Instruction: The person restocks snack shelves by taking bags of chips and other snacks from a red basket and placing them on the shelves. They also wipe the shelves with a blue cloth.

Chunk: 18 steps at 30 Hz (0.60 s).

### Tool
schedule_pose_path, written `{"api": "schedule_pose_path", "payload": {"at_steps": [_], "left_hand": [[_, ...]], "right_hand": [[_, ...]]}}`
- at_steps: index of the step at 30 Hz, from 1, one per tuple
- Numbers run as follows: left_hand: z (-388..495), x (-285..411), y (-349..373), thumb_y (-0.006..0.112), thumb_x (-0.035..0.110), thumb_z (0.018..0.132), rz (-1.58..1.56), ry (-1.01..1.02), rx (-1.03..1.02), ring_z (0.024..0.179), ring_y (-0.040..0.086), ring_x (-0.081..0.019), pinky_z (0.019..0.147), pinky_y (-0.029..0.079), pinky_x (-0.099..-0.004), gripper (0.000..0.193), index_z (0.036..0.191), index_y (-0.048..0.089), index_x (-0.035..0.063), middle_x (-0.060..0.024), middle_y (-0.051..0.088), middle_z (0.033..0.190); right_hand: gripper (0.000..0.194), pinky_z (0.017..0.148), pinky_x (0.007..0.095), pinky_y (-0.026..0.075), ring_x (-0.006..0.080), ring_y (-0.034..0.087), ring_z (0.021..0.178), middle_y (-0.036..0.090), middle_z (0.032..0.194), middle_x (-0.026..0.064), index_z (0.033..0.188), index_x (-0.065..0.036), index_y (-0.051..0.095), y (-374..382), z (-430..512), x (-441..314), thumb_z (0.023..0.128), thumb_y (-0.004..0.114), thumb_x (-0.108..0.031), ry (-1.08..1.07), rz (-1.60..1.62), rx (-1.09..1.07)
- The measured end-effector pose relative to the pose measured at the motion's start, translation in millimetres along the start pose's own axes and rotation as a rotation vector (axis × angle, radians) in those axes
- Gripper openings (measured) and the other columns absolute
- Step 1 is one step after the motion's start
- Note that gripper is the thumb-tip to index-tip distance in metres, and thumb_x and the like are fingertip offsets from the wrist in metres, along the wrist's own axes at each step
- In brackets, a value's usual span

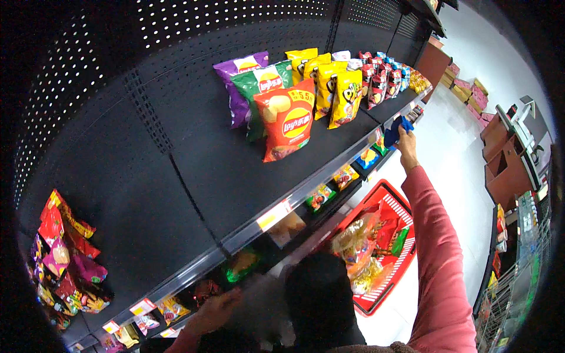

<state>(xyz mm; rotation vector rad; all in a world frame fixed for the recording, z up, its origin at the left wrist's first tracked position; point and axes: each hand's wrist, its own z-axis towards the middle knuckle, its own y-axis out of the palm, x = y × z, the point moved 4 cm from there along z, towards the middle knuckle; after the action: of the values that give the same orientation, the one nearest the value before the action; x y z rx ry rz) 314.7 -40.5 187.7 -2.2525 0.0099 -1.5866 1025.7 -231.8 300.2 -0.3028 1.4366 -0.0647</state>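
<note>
My right hand (pixel 406 144) grips a dark blue cloth (pixel 396 130) at the front edge of a black metal shelf (pixel 194 176), with the arm stretched out to the right. Low in the view, my left hand (pixel 217 310) is dim and blurred in front of the lower shelf, and its fingers cannot be made out well. Red, green and purple Lay's chip bags (pixel 289 121) stand on the shelf. Right of them are several yellow snack bags (pixel 346 99), then smaller red bags (pixel 378 86) and blue ones.
A red plastic basket (pixel 363 307) holding snack packets stands on the white floor below the shelf. More snack bags (pixel 66 264) sit at the shelf's left end. Price tags (pixel 273 215) line the shelf edge. Brown checkout counters (pixel 507 170) and a wire rack (pixel 507 282) stand on the right.
</note>
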Motion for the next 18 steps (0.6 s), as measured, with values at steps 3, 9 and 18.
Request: {"api": "schedule_pose_path", "payload": {"at_steps": [3,9,18], "left_hand": [[4,-10,5,0.067,0.021,0.101,-0.206,0.083,0.07,0.123,0.064,-0.0231,0.106,0.048,-0.0348,0.042,0.136,0.058,0.0006,-0.0182,0.066,0.132],[10,-23,6,0.06,0.03,0.103,-0.03,-0.199,-0.119,0.128,0.059,-0.032,0.107,0.047,-0.0418,0.049,0.146,0.052,0.0078,-0.0197,0.058,0.142],[12,-37,23,0.056,0.038,0.104,-0.129,-0.123,-0.193,0.136,0.052,-0.0373,0.112,0.042,-0.0493,0.055,0.152,0.048,0.0132,-0.0205,0.051,0.15]], "right_hand": [[0.044,0.084,0.044,0.052,0.0342,0.067,0.101,0.069,0.106,0.0219,0.119,0.001,0.06,32,36,13,0.101,0.058,-0.039,-0.192,-0.331,0.029],[0.05,0.108,0.0507,0.038,0.0413,0.054,0.129,0.057,0.137,0.0247,0.131,0.002,0.056,105,61,58,0.104,0.049,-0.039,-0.271,-0.798,-0.206],[0.058,0.108,0.05,0.043,0.0459,0.055,0.127,0.055,0.14,0.0278,0.142,0.003,0.05,107,21,45,0.101,0.052,-0.037,-0.469,-0.937,-0.231]]}}
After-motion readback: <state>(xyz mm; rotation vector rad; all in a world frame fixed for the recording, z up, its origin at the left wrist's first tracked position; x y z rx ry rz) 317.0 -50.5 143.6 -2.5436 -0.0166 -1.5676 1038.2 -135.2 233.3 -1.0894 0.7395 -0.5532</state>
